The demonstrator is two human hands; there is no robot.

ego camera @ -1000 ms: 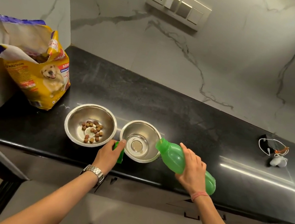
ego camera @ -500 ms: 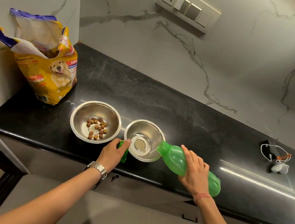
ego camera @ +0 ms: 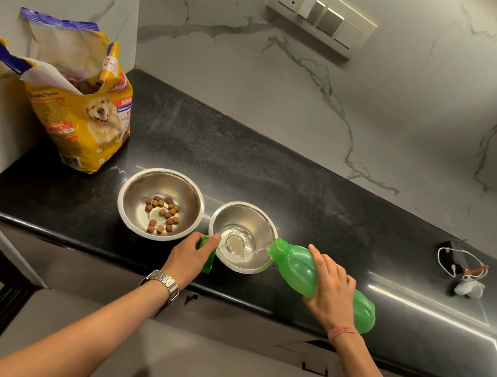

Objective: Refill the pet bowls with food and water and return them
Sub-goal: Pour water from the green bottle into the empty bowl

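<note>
Two steel bowls stand side by side near the counter's front edge. The left bowl (ego camera: 139,203) holds several brown kibble pieces. The right bowl (ego camera: 264,224) has a little water at its bottom. My right hand (ego camera: 331,287) grips a green bottle (ego camera: 296,267), tipped so its mouth is at the right bowl's rim, and a thin stream runs in. My left hand (ego camera: 191,259) holds the green bottle cap (ego camera: 208,262) and its thumb touches the right bowl's left rim.
An open yellow dog food bag (ego camera: 78,114) stands in the left corner of the black counter (ego camera: 275,176). A small dark charger with a white cable (ego camera: 461,266) lies at the far right. Marble walls close the back and left.
The bottle has tipped further and water now streams into the right bowl. My left hand stays at the bowl's rim with the cap.
</note>
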